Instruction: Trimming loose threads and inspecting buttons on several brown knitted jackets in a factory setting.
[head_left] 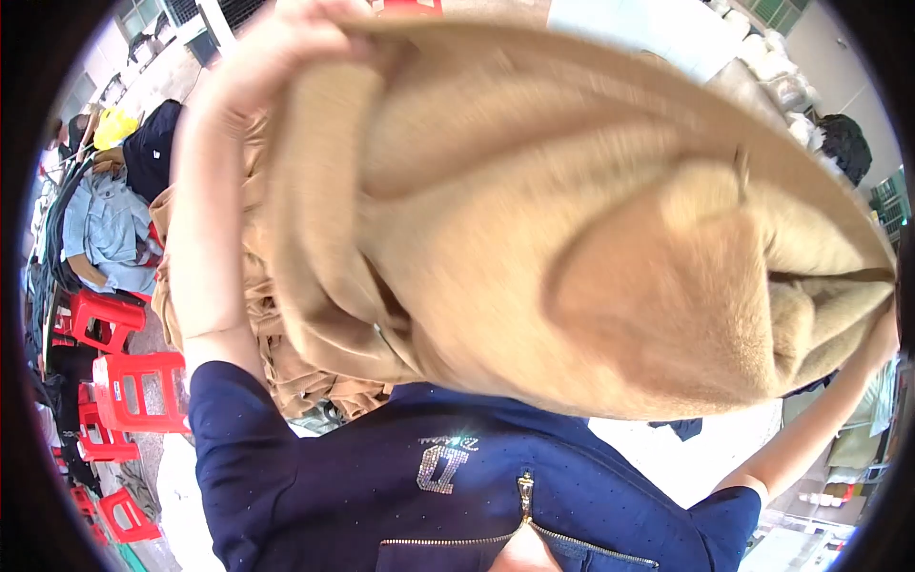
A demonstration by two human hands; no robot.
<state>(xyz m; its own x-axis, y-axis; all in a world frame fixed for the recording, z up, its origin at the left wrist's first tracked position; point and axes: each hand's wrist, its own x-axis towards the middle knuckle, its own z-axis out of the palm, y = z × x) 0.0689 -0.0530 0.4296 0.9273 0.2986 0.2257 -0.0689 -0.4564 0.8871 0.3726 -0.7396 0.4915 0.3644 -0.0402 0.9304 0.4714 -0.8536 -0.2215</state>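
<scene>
The person's left hand (315,43) is closed on the upper edge of a tan cloth (496,219), gripping it high up; the right hand (887,334), at the cloth's far end, is mostly hidden behind it and cut by the dark rim of the view, so its grip cannot be told; the cloth hangs raised and sagging between the two hands, blurred in places, and blocks much of the view between them.

Below the left hand, partly behind its forearm, lies a heap of tan fabric (334,391); outward from that hand are a navy garment (152,153), a yellow bag (116,126) and a light-blue denim garment (110,229); lower on that same side stand red stools (143,393); below the cloth, between the forearms, a white surface (648,462) shows, partly covered by the person's navy top (334,486); above the right hand are a black bundle (845,148) and whitish bundles (772,71).
</scene>
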